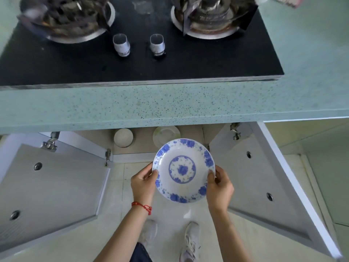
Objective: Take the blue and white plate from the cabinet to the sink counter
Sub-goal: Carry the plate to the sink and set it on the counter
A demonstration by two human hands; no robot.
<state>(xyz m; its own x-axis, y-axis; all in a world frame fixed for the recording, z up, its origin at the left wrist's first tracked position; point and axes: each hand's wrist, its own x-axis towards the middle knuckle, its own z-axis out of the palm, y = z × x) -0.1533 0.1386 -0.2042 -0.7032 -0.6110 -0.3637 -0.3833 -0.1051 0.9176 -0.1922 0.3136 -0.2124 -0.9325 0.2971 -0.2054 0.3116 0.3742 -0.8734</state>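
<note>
- Head view: the person stands in front of the open cabinet under the stove counter and holds the blue and white plate out in front with both hands, above the floor and clear of the cabinet shelf.
- The left hand grips the plate's left rim, thumb lying across the top of the rim and the fingers curled beneath, out of sight; a red string bracelet circles that wrist.
- The right hand clamps the right rim the same way, thumb on top near the flowered border, fingers wrapped behind the plate.
- The plate faces up, tilted a little toward the person, its blue flower ring and centre medallion plain to see.
- Both cabinet doors hang wide open to either side.
- Inside the cabinet a pale bowl and another whitish plate sit on the shelf; the counter edge cuts off their far parts and the cabinet's depth is hidden.
- On the counter the black stove top carries two knobs and two burners; whatever sits on the burners is blurred and cropped by the top edge.
- Two pale sneakers show on the floor below the arms; the legs are cut off at the bottom edge.
</note>
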